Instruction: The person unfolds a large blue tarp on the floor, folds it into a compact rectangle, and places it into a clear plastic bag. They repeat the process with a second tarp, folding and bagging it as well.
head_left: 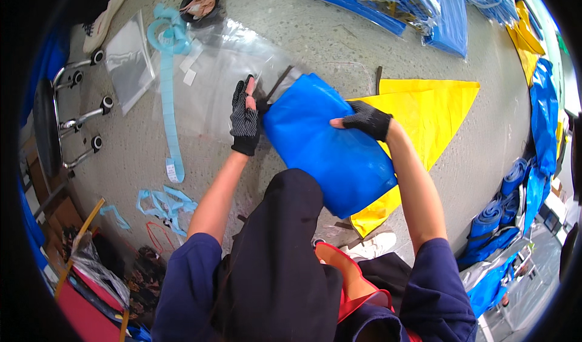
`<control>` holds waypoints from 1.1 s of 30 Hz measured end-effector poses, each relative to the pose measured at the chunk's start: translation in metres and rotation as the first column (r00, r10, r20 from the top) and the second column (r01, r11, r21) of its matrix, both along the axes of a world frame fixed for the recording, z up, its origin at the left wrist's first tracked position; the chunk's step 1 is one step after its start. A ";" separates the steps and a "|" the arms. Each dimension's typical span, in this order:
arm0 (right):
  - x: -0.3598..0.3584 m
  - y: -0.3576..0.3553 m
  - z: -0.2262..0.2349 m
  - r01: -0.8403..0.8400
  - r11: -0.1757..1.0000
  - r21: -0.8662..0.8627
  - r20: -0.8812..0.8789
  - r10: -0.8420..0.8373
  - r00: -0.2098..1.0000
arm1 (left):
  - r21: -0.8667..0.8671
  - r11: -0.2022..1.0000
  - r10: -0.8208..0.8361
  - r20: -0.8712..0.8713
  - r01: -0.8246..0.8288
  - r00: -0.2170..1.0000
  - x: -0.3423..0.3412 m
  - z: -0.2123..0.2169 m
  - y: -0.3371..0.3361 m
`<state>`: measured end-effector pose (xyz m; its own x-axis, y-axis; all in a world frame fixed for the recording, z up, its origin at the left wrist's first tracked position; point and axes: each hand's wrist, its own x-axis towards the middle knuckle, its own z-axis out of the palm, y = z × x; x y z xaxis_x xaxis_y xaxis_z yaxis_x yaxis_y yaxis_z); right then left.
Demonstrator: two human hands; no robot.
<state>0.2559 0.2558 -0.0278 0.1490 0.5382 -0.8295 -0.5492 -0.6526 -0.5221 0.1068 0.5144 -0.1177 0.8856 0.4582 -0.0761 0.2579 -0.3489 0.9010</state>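
Observation:
A folded blue plastic sheet (330,148) lies slanted in front of me, partly over a yellow sheet (418,115) with pointed corners. My right hand (368,121), in a dark fingertip-less glove, grips the blue sheet at its right edge, thumb on top. Along the sheet's left edge stands my left hand (245,118), gloved alike, fingers stretched out and nothing visible in them. A dark strip on a grey edge (282,83) sticks out at the blue sheet's upper left corner. Beneath the left hand, clear plastic bags (206,90) are spread on the floor.
A roll of light blue label tape (170,36) trails down the left side. Beside it sits a round black bowl (200,4). Wheeled chair legs (79,115) stand far left. Packed blue bundles (412,6) lie at the top, rolled blue sheets (488,218) at right.

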 end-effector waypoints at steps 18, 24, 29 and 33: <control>-0.031 0.098 0.063 -0.368 0.887 -0.278 0.713 0.448 0.540 | 0.091 0.917 0.380 0.086 -0.387 0.921 0.008 0.042 -0.022; -0.030 0.093 0.068 -0.285 0.932 -0.225 0.731 0.355 0.583 | 0.117 0.893 0.425 0.105 -0.435 0.899 0.022 0.043 -0.029; -0.032 0.088 0.062 -0.294 0.918 -0.265 0.646 0.395 0.653 | 0.026 0.905 0.414 0.176 -0.425 0.893 0.033 0.051 -0.027; -0.026 0.087 0.042 -0.148 0.945 -0.293 0.607 0.303 0.734 | -0.012 0.931 0.365 0.090 -0.365 0.927 0.039 0.059 -0.037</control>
